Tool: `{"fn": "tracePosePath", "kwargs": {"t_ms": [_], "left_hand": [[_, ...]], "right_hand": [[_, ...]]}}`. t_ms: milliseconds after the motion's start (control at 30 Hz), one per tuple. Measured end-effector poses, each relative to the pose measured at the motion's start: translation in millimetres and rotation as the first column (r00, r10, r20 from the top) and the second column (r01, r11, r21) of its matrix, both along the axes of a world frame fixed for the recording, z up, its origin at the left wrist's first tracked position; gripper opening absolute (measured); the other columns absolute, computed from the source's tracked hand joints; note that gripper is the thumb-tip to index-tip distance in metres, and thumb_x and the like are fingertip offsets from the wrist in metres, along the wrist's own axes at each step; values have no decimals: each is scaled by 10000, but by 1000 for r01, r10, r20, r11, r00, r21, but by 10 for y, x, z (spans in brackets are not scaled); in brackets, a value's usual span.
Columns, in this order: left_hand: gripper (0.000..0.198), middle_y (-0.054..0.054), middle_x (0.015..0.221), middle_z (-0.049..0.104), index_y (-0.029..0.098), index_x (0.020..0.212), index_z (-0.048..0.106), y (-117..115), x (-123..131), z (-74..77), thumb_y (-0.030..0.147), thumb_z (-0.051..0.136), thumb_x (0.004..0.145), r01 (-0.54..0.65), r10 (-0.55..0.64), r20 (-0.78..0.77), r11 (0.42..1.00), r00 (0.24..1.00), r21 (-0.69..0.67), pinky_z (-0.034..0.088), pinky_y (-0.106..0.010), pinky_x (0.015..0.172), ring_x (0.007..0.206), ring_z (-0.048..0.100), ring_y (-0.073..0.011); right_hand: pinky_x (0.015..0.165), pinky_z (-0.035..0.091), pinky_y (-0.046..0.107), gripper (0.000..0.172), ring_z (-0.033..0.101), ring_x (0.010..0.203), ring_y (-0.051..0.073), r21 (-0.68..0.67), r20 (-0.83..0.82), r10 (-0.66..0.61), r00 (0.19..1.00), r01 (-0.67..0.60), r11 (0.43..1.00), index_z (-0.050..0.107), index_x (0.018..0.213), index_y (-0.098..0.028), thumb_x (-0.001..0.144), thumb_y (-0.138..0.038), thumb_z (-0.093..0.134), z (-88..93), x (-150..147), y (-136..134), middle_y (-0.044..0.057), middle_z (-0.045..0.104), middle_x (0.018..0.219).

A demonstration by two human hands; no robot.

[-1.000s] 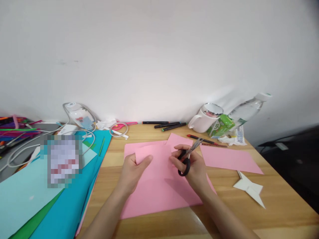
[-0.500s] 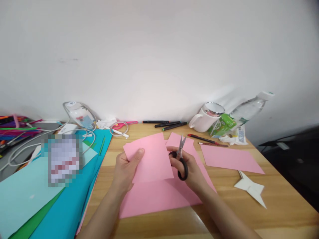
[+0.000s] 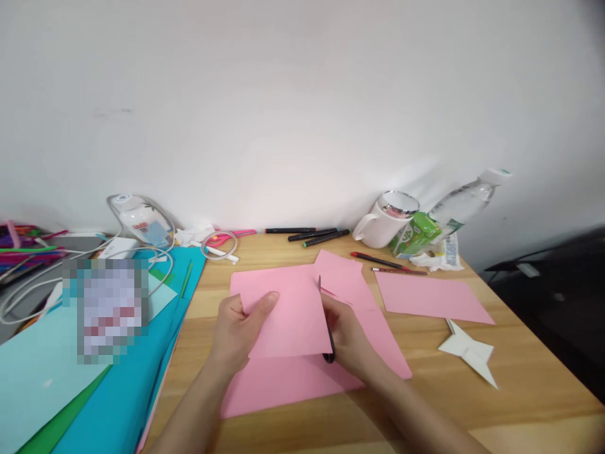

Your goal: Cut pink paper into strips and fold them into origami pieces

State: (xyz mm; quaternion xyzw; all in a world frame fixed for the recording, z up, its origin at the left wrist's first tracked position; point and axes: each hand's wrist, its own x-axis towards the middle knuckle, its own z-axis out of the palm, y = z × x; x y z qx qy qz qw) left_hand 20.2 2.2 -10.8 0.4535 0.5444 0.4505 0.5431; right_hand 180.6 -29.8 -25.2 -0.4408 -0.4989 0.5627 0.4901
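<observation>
My left hand point(image 3: 239, 331) pinches the left edge of a pink paper sheet point(image 3: 288, 306), thumb on top, holding it raised over a larger pink sheet point(image 3: 293, 384) on the wooden table. My right hand point(image 3: 350, 337) grips black-handled scissors point(image 3: 327, 321) held edge-on along the raised sheet's right edge, blades pointing away from me. The sheet hides part of the right hand's fingers. Another pink piece point(image 3: 343, 277) lies just behind the scissors.
A further pink sheet point(image 3: 432, 296) and a white folded paper star point(image 3: 467, 353) lie to the right. A white mug point(image 3: 387, 221), green carton point(image 3: 416, 233) and water bottle point(image 3: 466, 202) stand at the back. Markers point(image 3: 319, 236) lie by the wall. Blue and green paper point(image 3: 118, 378) and cables fill the left.
The scissors turned from flat and pointing right to edge-on at the sheet's right edge. The left hand lifted the pink sheet off the table and holds it up.
</observation>
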Motion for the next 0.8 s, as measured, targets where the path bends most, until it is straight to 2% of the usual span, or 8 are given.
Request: {"fn": "tracePosePath", "kwargs": {"t_ms": [300,600,800], "left_hand": [[259,15,457,548,142,494,615,-27,63,32,351,698,624,-44,46,-34,997,998,68,337,-205,402,451,456,-107],[256,7,425,552,141,486,636,-23,51,40,356,732,587,-50,50,19,999,999,17,326,-209,369,415,466,-119],[252,7,435,560,139,501,640,-17,47,27,356,726,596,-46,46,1,999,999,6,341,-212,376,420,487,-123]], "right_hand": [[517,374,224,48,505,608,141,-32,-22,-35,999,34,999,589,650,-170,621,-138,610,60,-20,7,-15,574,610],[528,390,232,89,513,604,147,-41,-12,-31,999,30,999,615,664,-180,594,-125,626,57,-30,8,-25,568,582],[494,361,208,124,459,579,121,-66,6,-53,999,53,996,613,627,-171,561,-86,551,88,-41,4,-34,525,561]]}}
